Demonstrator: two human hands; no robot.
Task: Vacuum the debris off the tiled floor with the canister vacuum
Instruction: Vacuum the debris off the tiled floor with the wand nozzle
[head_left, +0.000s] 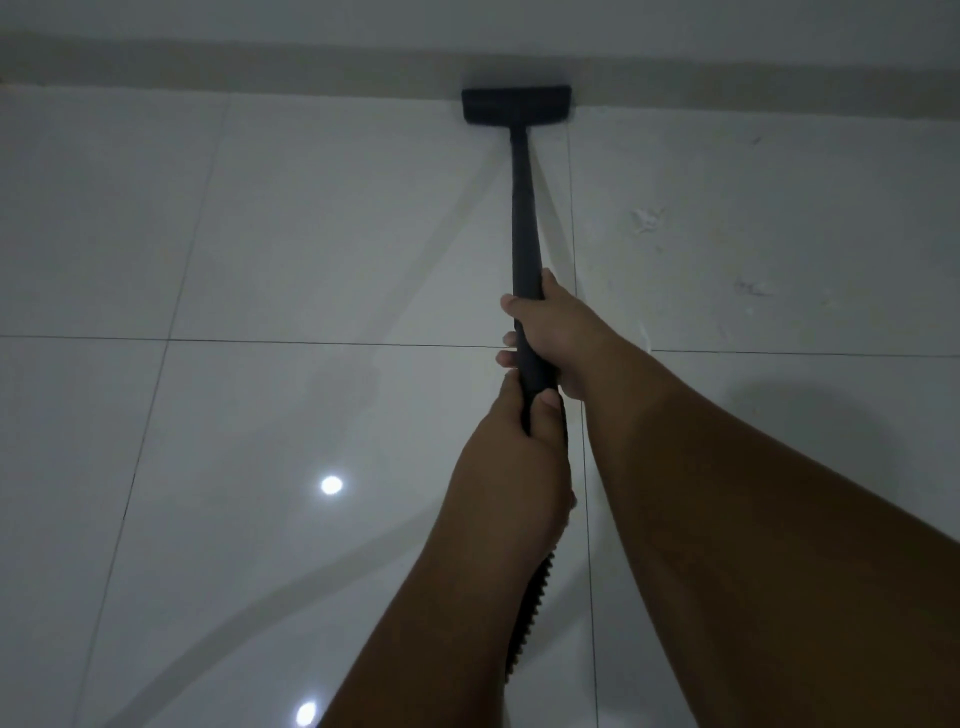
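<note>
A black vacuum wand (521, 208) runs straight ahead from my hands to a flat black floor nozzle (517, 106). The nozzle rests on the glossy white tiled floor (311, 234), pushed up against the baseboard (260, 73). My right hand (556, 332) grips the wand further forward. My left hand (511, 447) grips its near end, just behind the right hand. A ribbed black hose (530, 608) drops from under my left forearm. Pale scraps and smudges of debris (647, 221) lie on the tile right of the wand. The canister is out of view.
A grey wall (727, 26) rises beyond the baseboard. More faint debris marks (753, 288) sit further right. Ceiling lights reflect as bright spots (331, 485) in the tiles at lower left. Open floor lies to the left of the wand.
</note>
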